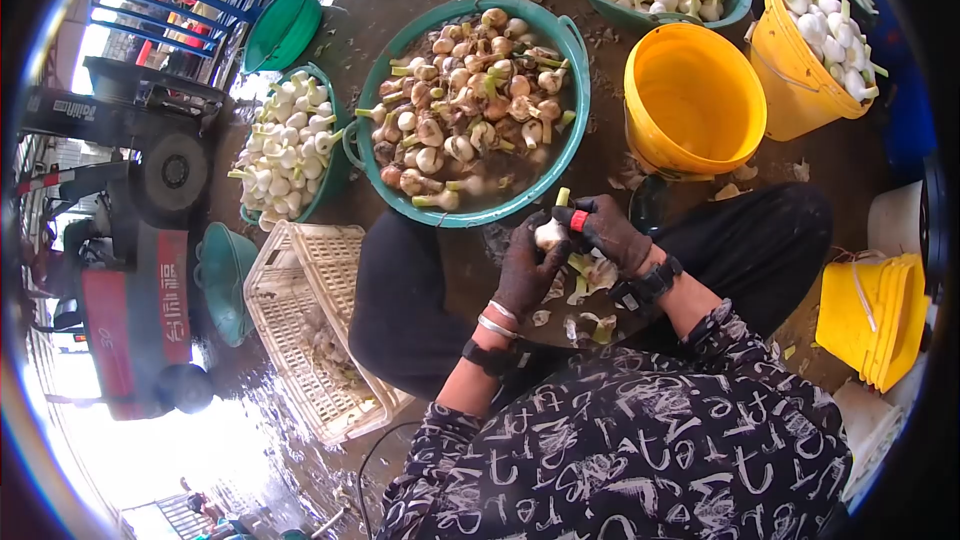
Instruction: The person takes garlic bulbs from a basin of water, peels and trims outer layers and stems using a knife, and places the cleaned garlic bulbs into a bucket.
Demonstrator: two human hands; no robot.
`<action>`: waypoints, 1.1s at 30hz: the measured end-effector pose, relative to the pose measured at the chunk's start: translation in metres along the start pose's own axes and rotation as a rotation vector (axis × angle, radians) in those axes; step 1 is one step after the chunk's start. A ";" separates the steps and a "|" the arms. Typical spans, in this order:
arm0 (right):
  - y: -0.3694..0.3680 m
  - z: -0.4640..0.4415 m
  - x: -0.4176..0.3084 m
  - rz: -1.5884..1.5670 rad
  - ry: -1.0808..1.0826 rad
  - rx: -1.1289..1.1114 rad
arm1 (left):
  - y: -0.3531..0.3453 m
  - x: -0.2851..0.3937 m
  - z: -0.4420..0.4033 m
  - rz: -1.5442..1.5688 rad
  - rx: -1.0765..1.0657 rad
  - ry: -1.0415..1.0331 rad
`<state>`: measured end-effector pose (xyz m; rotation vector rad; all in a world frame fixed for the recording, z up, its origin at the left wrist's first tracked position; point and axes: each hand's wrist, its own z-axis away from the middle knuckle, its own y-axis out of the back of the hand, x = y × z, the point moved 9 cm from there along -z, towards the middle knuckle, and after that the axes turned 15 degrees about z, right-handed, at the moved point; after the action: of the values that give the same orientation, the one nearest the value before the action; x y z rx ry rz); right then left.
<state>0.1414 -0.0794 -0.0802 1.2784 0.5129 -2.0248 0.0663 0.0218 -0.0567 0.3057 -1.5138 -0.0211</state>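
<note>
Between my two dark-gloved hands is a white garlic bulb [549,234] with its green stem pointing up. My left hand [528,265] has its fingers wrapped round the bulb from the left. My right hand [611,233], with red tape on a finger, is closed at the stem and the bulb's right side; its fingertips are partly hidden. Peeled skins and stem pieces [590,280] lie below the hands. Just beyond them, a green tub [574,155] holds many unpeeled bulbs in murky water. A yellow bucket [695,100] with nothing visible inside stands beyond my right hand.
A green basket [335,175] of peeled garlic stands left, above a white crate [300,235]. Another green tub [740,5] and a yellow bucket [790,90] hold peeled garlic at upper right. Stacked yellow containers [870,315] are at right, a forklift [135,310] at far left.
</note>
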 end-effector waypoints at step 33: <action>0.028 -0.009 -0.009 -0.319 0.191 0.133 | -0.005 -0.020 0.045 -0.382 -0.385 0.259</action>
<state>0.1697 -0.0901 -0.0749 1.5626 0.7202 -2.2384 0.0218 0.0126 -0.0758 0.2704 -1.1472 -0.5492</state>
